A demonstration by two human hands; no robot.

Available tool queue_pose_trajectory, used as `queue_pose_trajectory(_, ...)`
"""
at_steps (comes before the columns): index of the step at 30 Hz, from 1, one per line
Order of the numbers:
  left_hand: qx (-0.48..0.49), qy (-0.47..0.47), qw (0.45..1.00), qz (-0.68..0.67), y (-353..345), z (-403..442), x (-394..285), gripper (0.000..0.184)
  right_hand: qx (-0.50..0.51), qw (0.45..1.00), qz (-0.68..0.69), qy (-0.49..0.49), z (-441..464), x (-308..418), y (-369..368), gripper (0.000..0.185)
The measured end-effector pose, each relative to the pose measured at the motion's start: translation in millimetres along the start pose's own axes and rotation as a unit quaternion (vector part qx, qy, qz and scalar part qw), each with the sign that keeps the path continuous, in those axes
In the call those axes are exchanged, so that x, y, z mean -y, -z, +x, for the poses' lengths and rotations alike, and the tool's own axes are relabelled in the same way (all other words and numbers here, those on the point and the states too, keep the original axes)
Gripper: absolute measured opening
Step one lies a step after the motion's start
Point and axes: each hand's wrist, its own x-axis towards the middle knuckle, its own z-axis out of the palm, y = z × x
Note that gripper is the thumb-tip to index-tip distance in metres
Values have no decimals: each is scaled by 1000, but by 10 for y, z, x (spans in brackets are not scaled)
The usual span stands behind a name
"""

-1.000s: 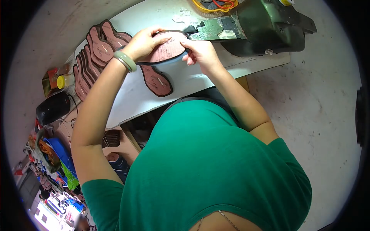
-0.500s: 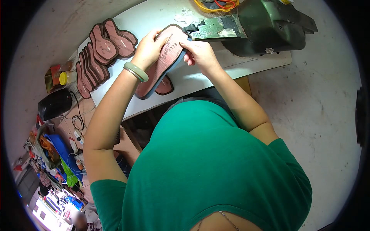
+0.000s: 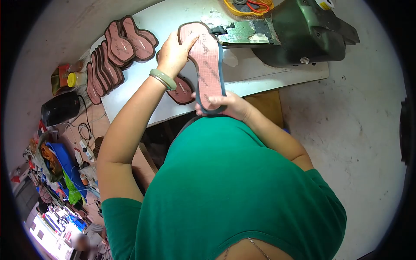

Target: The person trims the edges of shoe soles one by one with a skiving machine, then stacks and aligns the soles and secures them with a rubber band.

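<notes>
A pink insole-shaped piece with a dark edge [image 3: 208, 65] stands nearly lengthwise between my two hands, its printed face up. My left hand [image 3: 175, 54], with a green bangle at the wrist, grips its upper left side, thumb on top. Around the lower end my right hand [image 3: 227, 105] is closed, thumb on the pink face. The piece's upper right edge lies by the tip of the machine's green metal arm [image 3: 247, 32]. Beneath my left wrist another pink insole [image 3: 181, 91] lies on the white table [image 3: 130, 93], partly covered.
Several pink insoles [image 3: 119, 45] lie overlapped at the table's left. The dark green machine body [image 3: 299, 32] is at the right, near a yellow basket [image 3: 249, 6] with red-handled scissors. A yellow-lidded jar [image 3: 77, 79] and a black object [image 3: 60, 108] stand left. A person [image 3: 93, 238] is far off, lower left.
The held insole has turned more upright, its lower end swinging right. My right hand has moved down from the upper edge to the lower end. My left hand has shifted slightly right.
</notes>
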Motion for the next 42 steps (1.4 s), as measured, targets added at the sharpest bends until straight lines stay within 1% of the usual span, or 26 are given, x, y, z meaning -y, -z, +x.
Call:
queue_pose_trajectory(1, -3, 0, 1000, -2, -14, 10, 28, 43, 43, 997, 58, -21, -53, -3, -43, 40)
queue_pose_trajectory(4, -101, -20, 995, 13, -70, 31, 53, 61, 37, 996, 84, -20, -107, -16, -8, 38)
queue_pose_trajectory(6, -120, -16, 993, -2, -91, 39, 48, 61, 33, 994, 98, -18, -138, -32, -14, 36)
queue_pose_trajectory(8, -158, -5, 987, -31, -122, 45, 40, 61, 3, 987, 162, -3, -182, -24, -59, 32)
queue_pose_trajectory(9, -160, -4, 987, -32, -139, 60, 50, 61, -12, 981, 194, 3, -192, -13, -77, 30)
queue_pose_trajectory(10, -171, 16, 984, -52, -164, 103, 72, 62, -11, 981, 193, 2, -190, 11, -96, 30)
queue_pose_trajectory(12, -192, 52, 976, -91, -199, 187, 74, 62, -109, 990, 70, 52, -169, 84, -153, 26)
queue_pose_trajectory(13, -193, 51, 976, -93, -208, 210, 50, 62, -156, 985, 7, 78, -157, 131, -178, 26)
queue_pose_trajectory(14, -197, 79, 970, -122, -221, 230, 27, 62, -157, 985, 6, 78, -143, 188, -198, 26)
queue_pose_trajectory(16, -206, 134, 953, -179, -239, 279, 6, 63, -182, 976, -63, 97, -87, 326, -219, 27)
queue_pose_trajectory(17, -207, 135, 952, -181, -230, 319, 14, 63, -194, 970, -98, 105, -47, 371, -213, 27)
queue_pose_trajectory(21, -190, 117, 944, -241, -234, 597, 153, 64, -215, 969, -77, 95, 168, 449, -196, 27)
queue_pose_trajectory(24, -266, 23, 960, -81, -191, 766, 186, 76, -213, 971, -55, 91, 322, 474, -194, 27)
queue_pose_trajectory(25, -266, 24, 960, -82, -133, 754, 150, 76, -211, 973, -43, 88, 368, 475, -189, 27)
queue_pose_trajectory(26, -249, -129, 957, 71, -50, 757, 113, 74, -211, 972, -43, 88, 417, 481, -181, 27)
queue_pose_trajectory(27, -221, -277, 909, 221, 37, 772, 71, 72, -208, 973, -32, 91, 467, 484, -173, 27)
queue_pose_trajectory(28, -181, -411, 818, 361, 114, 781, -4, 70, -205, 974, -20, 93, 509, 483, -164, 27)
queue_pose_trajectory(29, -181, -411, 818, 360, 182, 817, -99, 70, -203, 975, -8, 96, 546, 486, -157, 27)
queue_pose_trajectory(30, -45, -432, 822, 369, 261, 872, -212, 65, -203, 975, -8, 95, 579, 493, -157, 27)
queue_pose_trajectory(31, 90, -444, 810, 371, 341, 932, -319, 59, -201, 974, -9, 100, 615, 503, -160, 27)
queue_pose_trajectory(32, 224, -449, 783, 367, 406, 968, -418, 54, -199, 974, -10, 105, 648, 518, -160, 27)
queue_pose_trajectory(33, 224, -450, 783, 366, 442, 982, -514, 54, -199, 974, -11, 111, 672, 536, -154, 28)
queue_pose_trajectory(36, 368, -344, 760, 411, 437, 999, -710, 35, -188, 976, -26, 111, 715, 583, -112, 29)
queue_pose_trajectory(41, 342, -314, 772, 435, 470, 967, -621, 33, -194, 973, -57, 107, 744, 585, -50, 32)
queue_pose_trajectory(42, 344, -299, 789, 413, 491, 940, -585, 33, -195, 973, -55, 108, 742, 585, -29, 32)
